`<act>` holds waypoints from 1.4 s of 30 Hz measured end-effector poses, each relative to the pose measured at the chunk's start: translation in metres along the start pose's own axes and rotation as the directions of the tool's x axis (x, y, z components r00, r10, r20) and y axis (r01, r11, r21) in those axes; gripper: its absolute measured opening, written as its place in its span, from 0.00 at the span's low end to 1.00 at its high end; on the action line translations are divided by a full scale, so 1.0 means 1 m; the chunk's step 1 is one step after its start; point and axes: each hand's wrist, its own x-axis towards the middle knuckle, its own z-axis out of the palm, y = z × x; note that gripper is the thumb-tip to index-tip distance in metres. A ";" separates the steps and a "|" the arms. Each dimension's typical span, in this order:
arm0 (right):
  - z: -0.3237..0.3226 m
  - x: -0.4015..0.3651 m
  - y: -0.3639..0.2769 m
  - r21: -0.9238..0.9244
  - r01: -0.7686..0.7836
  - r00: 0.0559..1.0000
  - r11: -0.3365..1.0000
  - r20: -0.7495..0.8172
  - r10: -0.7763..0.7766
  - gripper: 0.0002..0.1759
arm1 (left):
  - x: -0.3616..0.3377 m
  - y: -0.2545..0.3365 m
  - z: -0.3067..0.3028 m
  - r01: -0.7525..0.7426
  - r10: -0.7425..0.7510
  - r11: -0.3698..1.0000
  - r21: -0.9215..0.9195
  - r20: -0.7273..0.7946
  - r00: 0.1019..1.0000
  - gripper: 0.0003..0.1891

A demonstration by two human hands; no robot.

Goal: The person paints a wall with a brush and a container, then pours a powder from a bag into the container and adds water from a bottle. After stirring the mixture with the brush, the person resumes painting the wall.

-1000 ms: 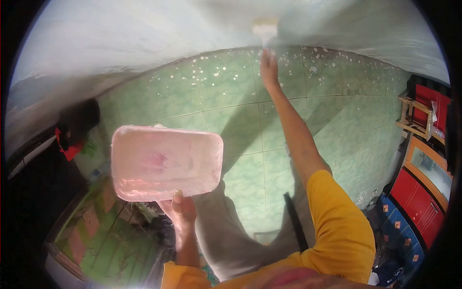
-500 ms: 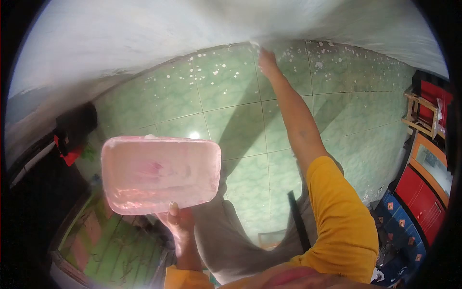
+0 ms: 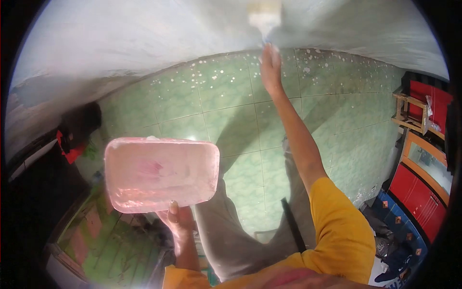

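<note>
My left hand (image 3: 176, 220) grips the near edge of a pink plastic tub (image 3: 163, 176), thumb over the rim and fingers beneath. Whitish paint smears coat the inside of the tub, with a darker pink patch showing through at its bottom. Out in front, my right hand (image 3: 272, 65) is closed round the handle of a wide paintbrush (image 3: 265, 21). The pale bristles point away from me at the whitish wall (image 3: 159, 29) and look blurred; whether they press on it is hard to tell.
Green floor tiles (image 3: 231, 118) with white paint spots run up to the wall's base. At the right stand a wooden frame (image 3: 410, 113) and red panels (image 3: 417, 200). A dark object (image 3: 79, 120) sits by the wall at left, near a green slatted wooden surface (image 3: 120, 245).
My right hand has risen from the wall's base, and the paintbrush now shows higher on the wall. The tub in my left hand stays almost in place.
</note>
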 end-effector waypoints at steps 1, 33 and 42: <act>0.010 0.006 0.027 -0.098 0.038 0.999 0.994 -0.007 -0.039 0.24 | 0.002 -0.005 -0.002 0.004 -0.004 1.000 0.010 0.010 1.000 0.45; 0.036 -0.003 0.071 -0.003 -0.039 0.999 0.999 0.003 0.039 0.25 | 0.007 -0.019 -0.059 0.060 -0.060 0.998 -0.010 -0.002 0.998 0.45; 0.096 0.019 0.282 -0.046 -0.565 0.823 0.824 0.032 0.567 0.28 | 0.052 -0.063 -0.046 0.007 -0.006 0.999 0.034 -0.030 1.000 0.45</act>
